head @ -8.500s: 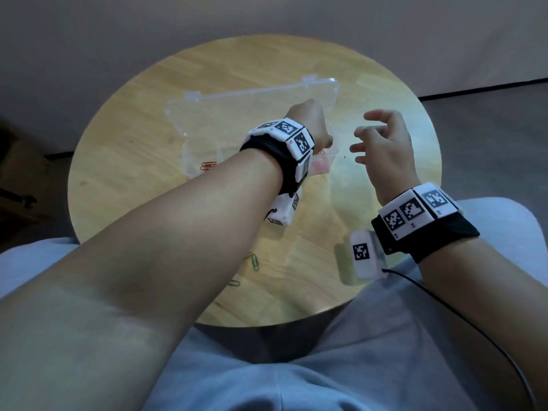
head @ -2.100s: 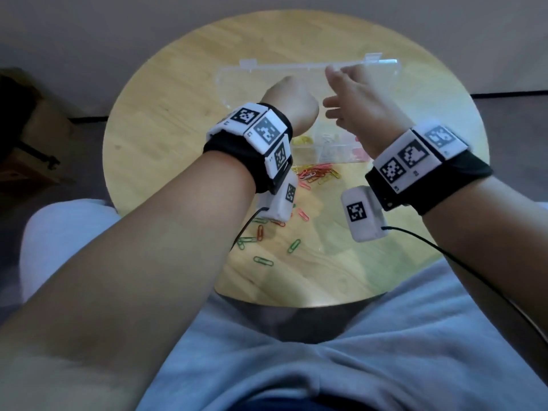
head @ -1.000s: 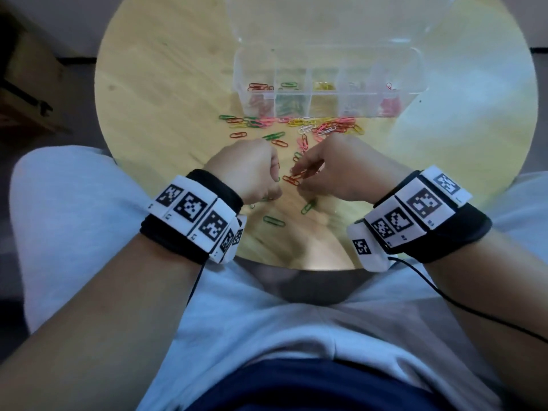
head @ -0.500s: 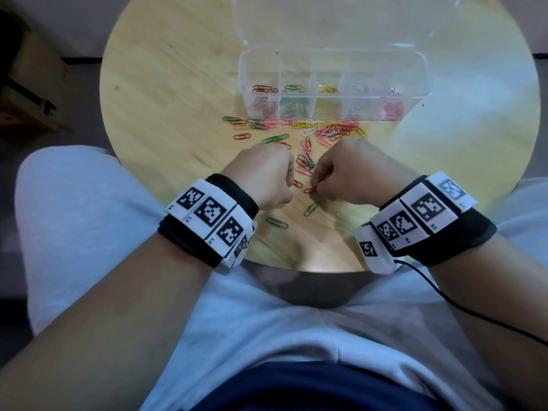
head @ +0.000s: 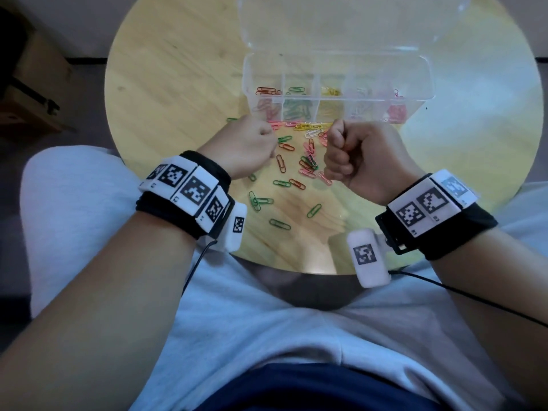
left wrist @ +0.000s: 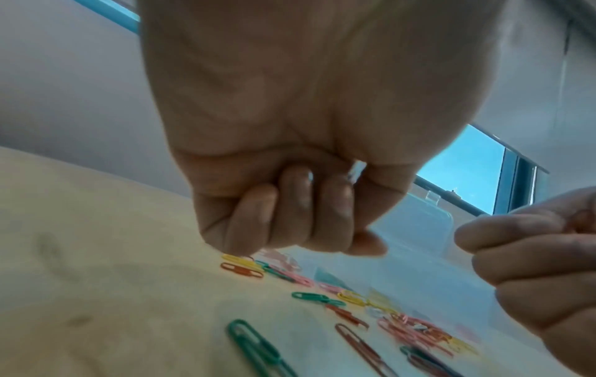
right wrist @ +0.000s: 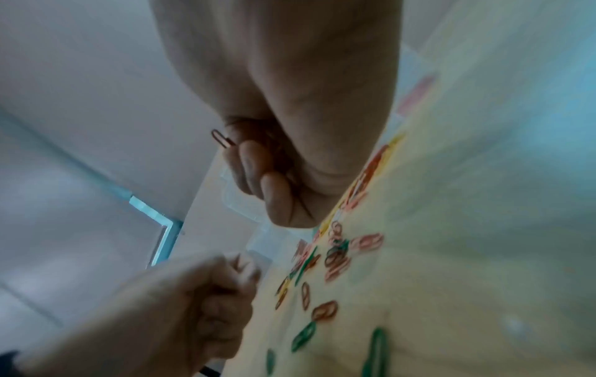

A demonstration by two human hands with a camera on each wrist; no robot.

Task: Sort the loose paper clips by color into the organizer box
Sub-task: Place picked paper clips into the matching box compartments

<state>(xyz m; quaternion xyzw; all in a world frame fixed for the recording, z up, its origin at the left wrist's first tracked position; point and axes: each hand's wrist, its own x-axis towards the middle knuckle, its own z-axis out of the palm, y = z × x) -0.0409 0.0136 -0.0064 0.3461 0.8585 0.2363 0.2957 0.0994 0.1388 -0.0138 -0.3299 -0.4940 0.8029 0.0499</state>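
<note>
A person's lap fills the foreground; beyond it, at the near edge of a round wooden table point(head: 178, 72), green clips point(head: 280, 223) lie scattered and apart. Farther in, both hands hover over the loose clips point(head: 308, 161), a mixed tangle of red, pink, green, yellow and white. The left hand point(head: 249, 143) is balled tight, fingers tucked against the palm; a pale glint shows between them in the left wrist view, but whether it holds a clip cannot be told. The right hand point(head: 358, 155) is also curled, and the right wrist view shows a red clip point(right wrist: 222, 138) pinched at its fingertips, lifted clear of the table.

The clips look light, thin and springy, likely slick on the wood and apt to hook one another in the pile. Judged from here, each is best taken by its rounded end with thumb and forefinger, singles before tangles.

Just behind the pile stands the box point(head: 427, 84), clear plastic, lid thrown back. Its row of compartments already holds sorted clips: red at the left, then green, yellow, white and pink at the right.
</note>
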